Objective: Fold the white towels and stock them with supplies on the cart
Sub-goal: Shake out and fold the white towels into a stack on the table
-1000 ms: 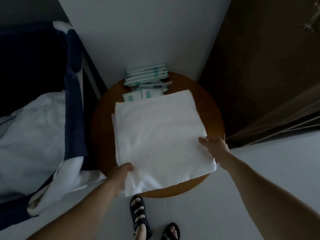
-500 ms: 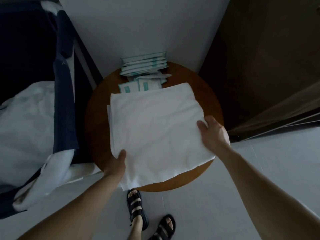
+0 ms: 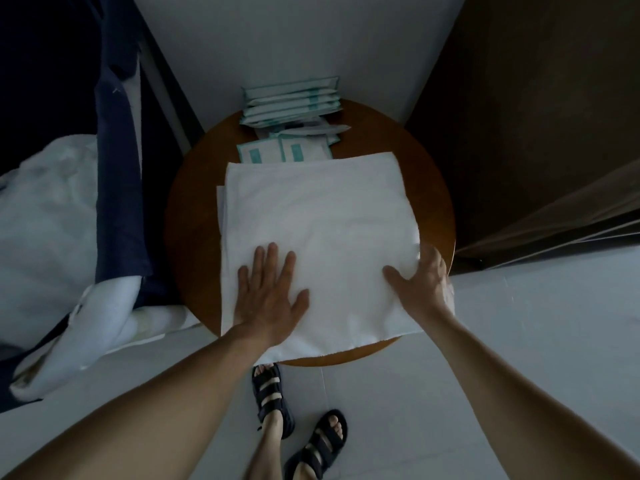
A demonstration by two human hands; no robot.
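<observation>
In the middle of the frame, the folded white towel lay flat on the round wooden table, covering most of its top, with the near edge hanging just past the rim toward you. A lower layer showed along the towel's left side. Your left hand rested palm down on the towel's lower-left part, fingers straight and spread, pressing the cloth flat. Your right hand was at the towel's lower-right edge, well apart from the left, clamped on the cloth: the thumb lay on top and the fingers curled round the bunched edge, their tips hidden. At the far side of the table, above the towel in the frame, a stack of white and teal supply packets leaned against the white wall, and more flat packets lay in front of it, touching or tucked under the towel's far edge. On the left of the frame a bed held rumpled white linen, with a navy cloth draped just beside the table. A dark wooden panel filled the upper right. At the bottom centre your feet in black sandals stood on the pale floor.
</observation>
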